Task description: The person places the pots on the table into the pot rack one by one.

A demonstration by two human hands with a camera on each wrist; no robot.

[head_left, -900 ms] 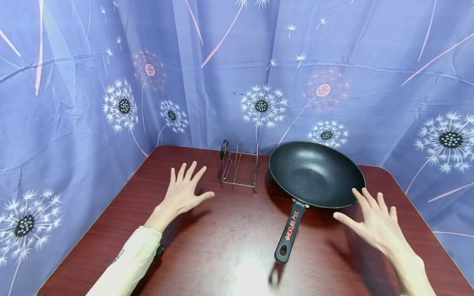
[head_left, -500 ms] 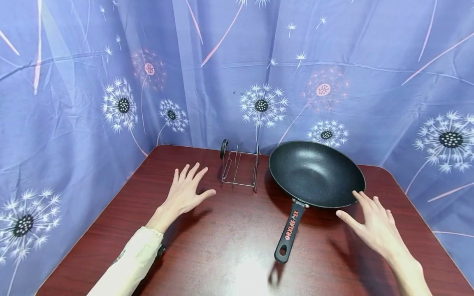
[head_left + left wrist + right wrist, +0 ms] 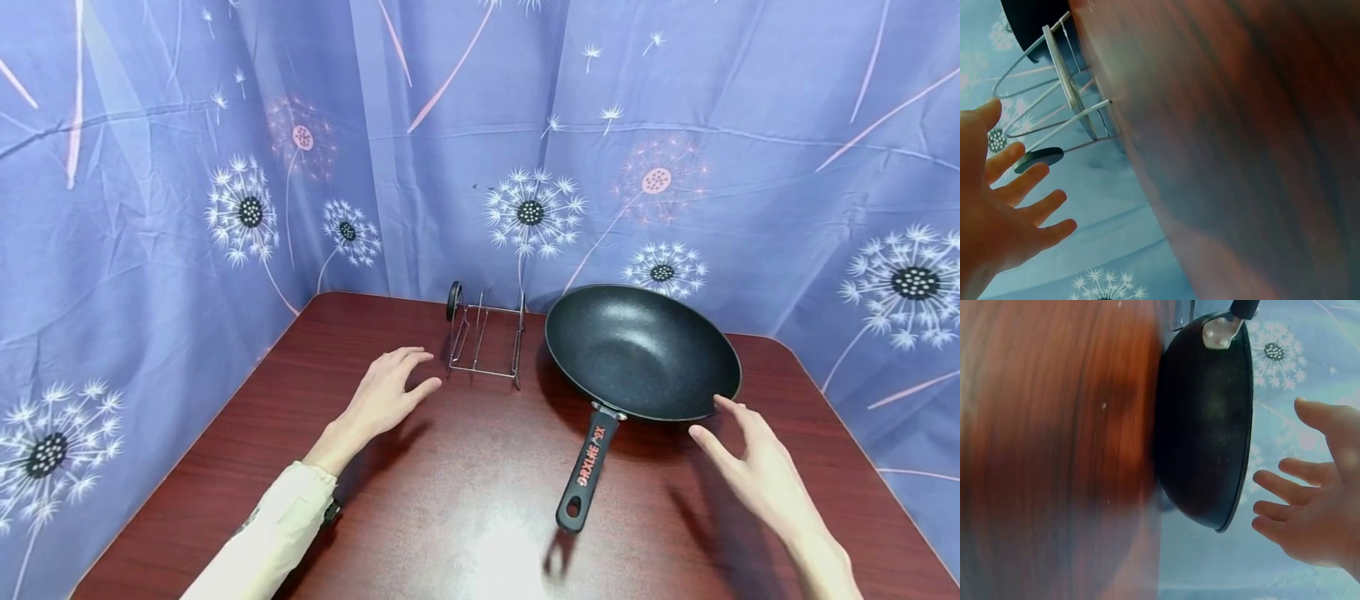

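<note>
A black frying pan [image 3: 641, 354] sits at the back right of the table, its dark handle [image 3: 588, 471] with red lettering angled toward the front. The right hand [image 3: 765, 475] hovers by the pan's near right rim, fingers relaxed and holding nothing. In the right wrist view that hand [image 3: 1316, 494] is beside the pan's rim [image 3: 1249, 431]. Left of the pan stands a small wire rack [image 3: 483, 373] with a black disc [image 3: 453, 302] at its left end. The left hand [image 3: 382, 392] hangs over the table just left of the rack, fingers loosely bent around nothing.
The dark red wooden table [image 3: 450, 492] has rounded back corners. A blue curtain [image 3: 465, 125] with dandelion prints hangs close behind it and along both sides. Bright light reflects off the table's front middle.
The left hand's fingers have gone from spread to more bent and drawn together. The right hand's fingers have also come closer together and lowered slightly. Pan and rack have not moved.
</note>
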